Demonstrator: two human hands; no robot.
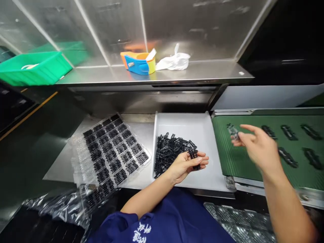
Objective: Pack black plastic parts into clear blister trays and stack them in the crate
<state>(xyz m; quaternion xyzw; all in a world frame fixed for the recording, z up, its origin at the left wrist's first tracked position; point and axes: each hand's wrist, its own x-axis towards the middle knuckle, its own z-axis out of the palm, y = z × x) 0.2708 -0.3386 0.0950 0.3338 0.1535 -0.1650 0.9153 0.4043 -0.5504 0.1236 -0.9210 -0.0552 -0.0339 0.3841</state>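
My left hand (186, 165) is closed around a few slim black plastic parts (193, 158) with cut-out frames, above the white tray (198, 126). Beneath and left of it, a heap of similar loose parts (167, 148) fills the tray's left side. Over the green conveyor belt (255, 162), my right hand (258, 145) pinches another part (233, 131) near its lower end, with one finger stretched away. Motion smears this hand slightly, and whether its part touches the belt I cannot tell. Several black parts (288, 132) lie spaced in rows farther right on the belt.
Left of the tray, a clear blister tray (149, 158) holds black parts in pockets. A steel shelf (101, 76) above carries a green bin (59, 67), a colourful tape dispenser (139, 64) and a white cloth (176, 62). Clear plastic trays (240, 219) lie below the belt.
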